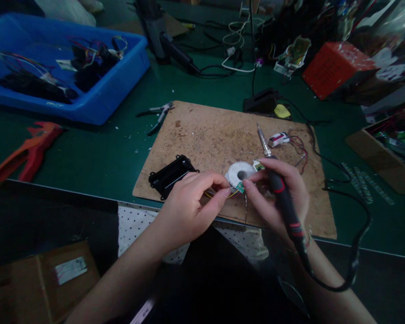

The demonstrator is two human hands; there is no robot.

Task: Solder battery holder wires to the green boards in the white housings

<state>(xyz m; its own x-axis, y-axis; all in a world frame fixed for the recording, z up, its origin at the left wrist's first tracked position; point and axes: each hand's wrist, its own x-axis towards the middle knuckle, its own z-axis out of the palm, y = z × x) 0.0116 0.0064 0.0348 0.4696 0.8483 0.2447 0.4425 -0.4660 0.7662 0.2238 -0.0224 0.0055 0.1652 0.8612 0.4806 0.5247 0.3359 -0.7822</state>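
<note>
My left hand [192,202] is closed in a pinch on thin yellow wires [211,194] at the near edge of a brown work board [205,135]. My right hand [280,193] grips a black and red soldering iron [280,189], whose metal tip points up and away from me. Its fingertips also pinch a small green circuit board [240,186]. Both hands meet just in front of a white solder spool [239,172]. A black plastic frame [170,176] lies on the board to the left of my left hand.
A blue bin [121,85] with wires and black parts stands at the back left. Orange-handled pliers [30,150] and small cutters [157,116] lie on the green table. Further right are a white part with red wires [280,139], a red box [334,67] and a cardboard box [381,153].
</note>
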